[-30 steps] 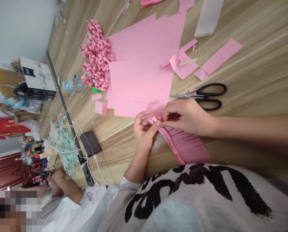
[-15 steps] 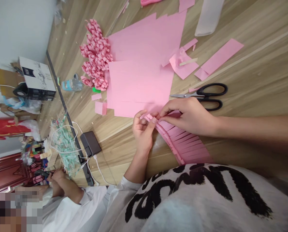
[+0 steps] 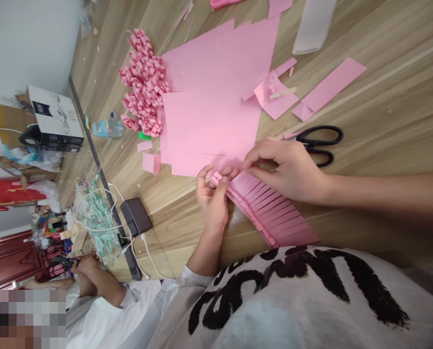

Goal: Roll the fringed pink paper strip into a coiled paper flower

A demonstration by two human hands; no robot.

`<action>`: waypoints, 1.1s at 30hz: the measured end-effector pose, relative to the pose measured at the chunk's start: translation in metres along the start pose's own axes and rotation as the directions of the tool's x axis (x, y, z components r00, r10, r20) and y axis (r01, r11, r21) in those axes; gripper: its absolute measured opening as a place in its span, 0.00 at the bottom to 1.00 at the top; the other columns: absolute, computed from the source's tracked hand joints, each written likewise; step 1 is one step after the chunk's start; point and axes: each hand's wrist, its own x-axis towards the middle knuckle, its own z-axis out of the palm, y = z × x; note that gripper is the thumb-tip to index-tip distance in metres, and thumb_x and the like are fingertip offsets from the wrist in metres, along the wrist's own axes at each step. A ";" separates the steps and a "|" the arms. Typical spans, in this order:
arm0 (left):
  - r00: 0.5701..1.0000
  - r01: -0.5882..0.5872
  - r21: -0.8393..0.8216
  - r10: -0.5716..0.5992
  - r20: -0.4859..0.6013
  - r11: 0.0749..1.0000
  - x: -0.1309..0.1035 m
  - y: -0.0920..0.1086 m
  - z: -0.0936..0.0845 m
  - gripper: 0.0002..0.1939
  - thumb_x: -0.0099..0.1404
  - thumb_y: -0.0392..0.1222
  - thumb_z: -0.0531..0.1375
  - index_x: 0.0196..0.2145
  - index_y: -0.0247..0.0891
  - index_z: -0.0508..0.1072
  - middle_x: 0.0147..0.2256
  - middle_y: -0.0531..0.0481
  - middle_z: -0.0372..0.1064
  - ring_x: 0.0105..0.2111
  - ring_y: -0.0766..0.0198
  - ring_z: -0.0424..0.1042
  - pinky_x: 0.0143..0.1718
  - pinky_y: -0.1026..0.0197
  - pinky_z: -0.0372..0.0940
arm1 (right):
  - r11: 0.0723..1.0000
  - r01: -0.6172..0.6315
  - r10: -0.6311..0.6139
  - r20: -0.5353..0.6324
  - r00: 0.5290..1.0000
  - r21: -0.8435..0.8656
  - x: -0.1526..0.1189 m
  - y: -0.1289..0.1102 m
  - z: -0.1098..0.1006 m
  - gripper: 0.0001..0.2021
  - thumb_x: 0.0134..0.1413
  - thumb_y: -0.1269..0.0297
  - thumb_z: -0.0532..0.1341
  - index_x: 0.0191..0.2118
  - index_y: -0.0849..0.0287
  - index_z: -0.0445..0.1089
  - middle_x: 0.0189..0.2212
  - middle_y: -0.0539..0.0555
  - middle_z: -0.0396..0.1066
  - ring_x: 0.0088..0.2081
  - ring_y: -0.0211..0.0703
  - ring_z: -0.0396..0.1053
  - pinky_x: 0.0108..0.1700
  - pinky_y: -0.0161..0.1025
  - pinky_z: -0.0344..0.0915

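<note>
My left hand [image 3: 213, 198] pinches the rolled end of a fringed pink paper strip [image 3: 278, 211] between thumb and fingers. The strip runs down and right toward my shirt, its looped edge on the left and its cut slits on the right. My right hand [image 3: 287, 167] is just right of the left one, thumb and forefinger pressed together near the strip's upper end; anything between the fingertips is too small to make out. Black-handled scissors [image 3: 320, 135] lie beyond the right hand, their blades mostly hidden by it.
Pink sheets [image 3: 212, 121] lie beyond my hands, with curled pink paper flowers [image 3: 145, 87] at their left. Paper scraps [image 3: 334, 87] are at the right. A bottle [image 3: 108, 128], a dark box with cables [image 3: 136, 216] and another person's hands [image 3: 87, 266] are at the left.
My right hand has shifted slightly up and away from my left hand, covering the scissor blades. The left hand and the strip's rolled end have moved slightly left.
</note>
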 end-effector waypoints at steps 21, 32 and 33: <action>0.991 -0.075 0.100 0.063 0.119 0.992 -0.001 -0.005 -0.006 0.30 0.52 0.42 0.74 0.47 0.44 0.63 0.37 0.52 0.81 0.39 0.61 0.82 0.46 0.59 0.73 | 0.994 -0.038 0.035 0.029 0.999 0.100 0.000 0.002 0.002 0.06 0.51 0.75 0.62 0.31 0.60 0.76 0.30 0.51 0.78 0.30 0.37 0.72 0.33 0.34 0.66; 0.989 -0.140 0.228 0.126 0.076 0.964 -0.004 -0.006 -0.006 0.32 0.49 0.40 0.76 0.47 0.42 0.64 0.30 0.57 0.79 0.31 0.70 0.79 0.39 0.68 0.71 | 0.987 -0.081 0.078 0.027 0.997 0.137 0.000 0.000 0.001 0.04 0.49 0.73 0.62 0.28 0.60 0.74 0.25 0.50 0.76 0.26 0.36 0.69 0.30 0.33 0.64; 0.989 -0.143 0.217 0.130 0.074 0.966 -0.004 -0.006 -0.007 0.31 0.49 0.40 0.75 0.46 0.42 0.64 0.30 0.56 0.80 0.32 0.70 0.79 0.39 0.68 0.70 | 0.985 -0.088 0.083 0.035 0.996 0.150 0.000 -0.001 0.000 0.04 0.49 0.73 0.62 0.28 0.60 0.75 0.25 0.50 0.76 0.26 0.36 0.69 0.29 0.33 0.64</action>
